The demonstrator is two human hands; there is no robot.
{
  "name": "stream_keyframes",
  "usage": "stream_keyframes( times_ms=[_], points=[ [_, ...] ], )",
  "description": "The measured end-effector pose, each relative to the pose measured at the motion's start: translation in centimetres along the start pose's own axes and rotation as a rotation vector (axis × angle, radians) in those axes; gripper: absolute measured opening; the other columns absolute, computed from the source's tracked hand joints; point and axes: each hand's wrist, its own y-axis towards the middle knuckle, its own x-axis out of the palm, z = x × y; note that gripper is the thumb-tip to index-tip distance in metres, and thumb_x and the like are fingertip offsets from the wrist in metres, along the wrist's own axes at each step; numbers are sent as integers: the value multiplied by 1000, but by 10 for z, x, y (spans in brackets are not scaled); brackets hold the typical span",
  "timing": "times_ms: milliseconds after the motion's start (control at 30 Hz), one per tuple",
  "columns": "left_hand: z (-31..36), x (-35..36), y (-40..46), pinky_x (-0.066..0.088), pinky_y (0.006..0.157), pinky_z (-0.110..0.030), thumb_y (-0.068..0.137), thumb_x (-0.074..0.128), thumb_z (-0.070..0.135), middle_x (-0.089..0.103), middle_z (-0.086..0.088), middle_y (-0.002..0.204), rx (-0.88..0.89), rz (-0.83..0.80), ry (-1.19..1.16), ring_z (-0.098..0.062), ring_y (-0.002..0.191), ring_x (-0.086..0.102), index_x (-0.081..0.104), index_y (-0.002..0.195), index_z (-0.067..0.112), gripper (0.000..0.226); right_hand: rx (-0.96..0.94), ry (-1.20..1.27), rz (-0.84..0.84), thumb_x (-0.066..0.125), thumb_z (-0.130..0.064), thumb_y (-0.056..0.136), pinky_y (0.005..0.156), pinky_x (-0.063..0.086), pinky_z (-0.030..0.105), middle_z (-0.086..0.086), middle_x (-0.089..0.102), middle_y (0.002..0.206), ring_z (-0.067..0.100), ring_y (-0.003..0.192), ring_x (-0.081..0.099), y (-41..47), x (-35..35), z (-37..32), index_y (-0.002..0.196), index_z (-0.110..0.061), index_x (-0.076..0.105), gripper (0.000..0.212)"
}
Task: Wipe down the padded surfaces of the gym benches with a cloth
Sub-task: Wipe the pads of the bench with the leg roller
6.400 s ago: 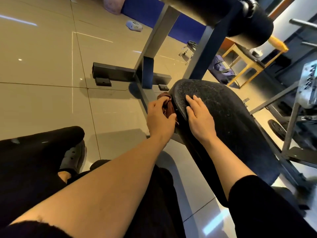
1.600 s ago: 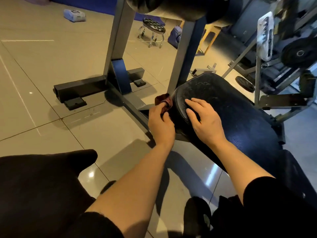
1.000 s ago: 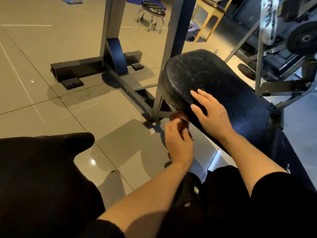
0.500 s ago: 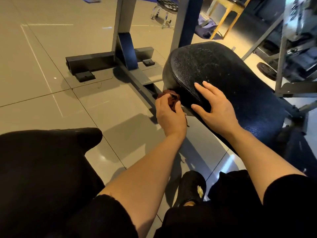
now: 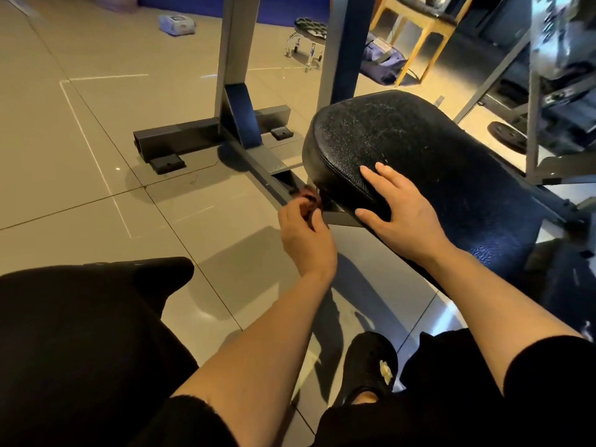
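A black padded bench seat with a scuffed, cracked top slopes across the middle right. My right hand rests flat on its near left edge, fingers straight. My left hand grips a small dark red-brown cloth, bunched in the fingers and pressed against the pad's lower left side, just under the rim beside the frame bar. Most of the cloth is hidden by my fingers.
The bench's grey-blue steel frame rises ahead, its base bar on the tiled floor. Behind stand a small wheeled stool, a yellow-legged table and a blue bag. A weight rack and plate are at right. My knees and a shoe fill the foreground.
My left hand with the cloth slid a little down along the pad's left underside edge. My right hand stayed flat on the pad. The view shifted slightly.
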Motion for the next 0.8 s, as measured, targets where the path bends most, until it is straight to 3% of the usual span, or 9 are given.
stream_keyframes(
  times_ms=[100, 233, 367, 433, 533, 700, 800],
  points=[
    [15, 8, 4, 40, 86, -15, 85, 64, 3, 59, -6, 107, 105, 16, -41, -10, 95, 52, 62, 108, 6, 23, -5, -11, -7, 63, -35, 92, 115, 24, 36, -2, 23, 159, 15, 146, 17, 0, 0, 2, 151, -29, 29, 69],
    [-1, 5, 4, 45, 90, -28, 88, 62, 7, 62, -8, 108, -137, -143, 8, -21, 99, 58, 65, 107, 9, 20, -3, -19, -19, 62, -34, 92, 117, 25, 39, 0, 22, 160, 16, 147, 17, -4, -1, 0, 152, -28, 26, 71],
    [12, -1, -3, 39, 85, -8, 86, 63, 2, 58, -8, 107, 117, 7, -26, -11, 93, 51, 61, 108, 5, 23, 1, -13, -43, 62, -35, 92, 118, 22, 37, -3, 20, 160, 14, 147, 14, -3, -5, 1, 152, -30, 25, 71],
    [16, 2, 4, 41, 88, -14, 85, 64, 2, 58, -8, 110, 124, -32, -31, -10, 97, 52, 61, 110, 5, 25, 0, -14, -46, 62, -35, 92, 118, 21, 37, -3, 19, 160, 14, 148, 13, -5, -3, 0, 153, -30, 24, 72],
    [11, 0, 6, 43, 91, -26, 87, 62, 5, 60, -9, 110, -24, -159, 22, -21, 102, 56, 62, 110, 7, 24, -9, -26, -57, 61, -35, 92, 118, 21, 38, -2, 18, 161, 14, 148, 13, -9, -6, -1, 153, -29, 22, 73],
    [36, -2, 11, 31, 88, 1, 88, 60, 1, 54, -9, 119, 136, 85, -53, -9, 107, 47, 57, 118, 4, 30, 0, -21, -33, 57, -38, 94, 114, 28, 39, -3, 29, 157, 15, 144, 24, -22, -19, 3, 151, -28, 29, 64],
    [46, 1, 6, 27, 87, 6, 84, 63, -1, 54, -10, 116, 223, 6, -60, -10, 105, 47, 59, 114, 5, 30, 20, -22, 51, 53, -34, 97, 110, 35, 39, 2, 42, 149, 18, 138, 36, -32, -22, 12, 147, -21, 40, 53]
  ],
)
